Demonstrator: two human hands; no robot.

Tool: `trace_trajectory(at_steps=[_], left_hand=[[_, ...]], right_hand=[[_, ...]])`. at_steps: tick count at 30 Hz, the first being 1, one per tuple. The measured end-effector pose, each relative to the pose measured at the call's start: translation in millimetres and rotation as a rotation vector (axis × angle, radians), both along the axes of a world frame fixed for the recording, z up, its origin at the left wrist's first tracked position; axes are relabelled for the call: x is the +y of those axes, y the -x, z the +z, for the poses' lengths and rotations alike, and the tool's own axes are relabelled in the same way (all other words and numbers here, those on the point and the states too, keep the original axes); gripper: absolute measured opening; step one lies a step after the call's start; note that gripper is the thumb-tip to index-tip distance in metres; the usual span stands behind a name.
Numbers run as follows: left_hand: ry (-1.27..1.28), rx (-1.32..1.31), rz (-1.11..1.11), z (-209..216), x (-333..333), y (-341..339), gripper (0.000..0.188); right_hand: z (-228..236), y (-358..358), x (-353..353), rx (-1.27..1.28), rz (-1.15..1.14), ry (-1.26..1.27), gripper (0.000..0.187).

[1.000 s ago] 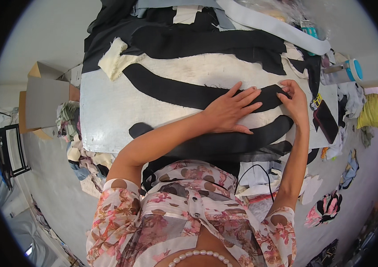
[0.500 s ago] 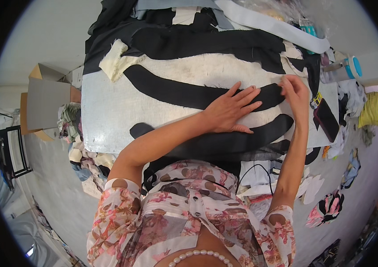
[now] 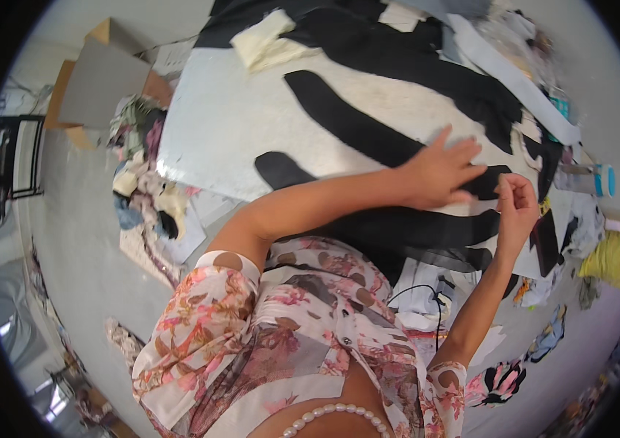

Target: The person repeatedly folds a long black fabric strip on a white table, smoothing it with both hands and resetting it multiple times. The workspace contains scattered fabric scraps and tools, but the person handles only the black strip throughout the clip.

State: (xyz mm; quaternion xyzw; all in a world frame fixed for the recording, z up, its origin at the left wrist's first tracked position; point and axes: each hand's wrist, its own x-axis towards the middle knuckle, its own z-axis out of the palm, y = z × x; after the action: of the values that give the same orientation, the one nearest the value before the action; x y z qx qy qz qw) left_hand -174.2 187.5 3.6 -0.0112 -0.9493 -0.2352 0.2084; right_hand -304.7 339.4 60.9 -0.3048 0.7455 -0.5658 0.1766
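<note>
A long, curved black fabric strip [image 3: 354, 120] lies across the pale tabletop. My left hand [image 3: 441, 171] is over its right part, palm down with fingers spread, slightly blurred; whether it presses on the cloth I cannot tell. At the strip's right end, the thumb and fingertips of my right hand [image 3: 517, 206] are pinched together on the edge. A second curved black strip [image 3: 412, 228] lies closer to me, partly covered by my left forearm.
Larger black cloth [image 3: 412, 55] and a cream fabric scrap [image 3: 270, 44] lie farther back. A white band [image 3: 511, 69] runs along the back right. On the right are a dark phone [image 3: 544, 244] and a clear jug [image 3: 580, 179]. A cardboard box [image 3: 102, 84] stands left, near heaped scraps [image 3: 138, 179].
The whole view has turned, so the table appears tilted and shifted right. My left hand has come a little nearer the right hand along the strip. The right hand stays at the strip's end.
</note>
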Motion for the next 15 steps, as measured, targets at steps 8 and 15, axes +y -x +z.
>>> trace_trajectory(at_steps=[8,15], left_hand=[[-0.505,0.212,0.802,33,-108,-203,0.025],[-0.456,0.151,0.812,6,-65,-265,0.026]], right_hand=[[-8,-167,-91,0.274,0.754,-0.073,0.026],[-43,-201,-120,0.619,0.769,-0.096,0.011]])
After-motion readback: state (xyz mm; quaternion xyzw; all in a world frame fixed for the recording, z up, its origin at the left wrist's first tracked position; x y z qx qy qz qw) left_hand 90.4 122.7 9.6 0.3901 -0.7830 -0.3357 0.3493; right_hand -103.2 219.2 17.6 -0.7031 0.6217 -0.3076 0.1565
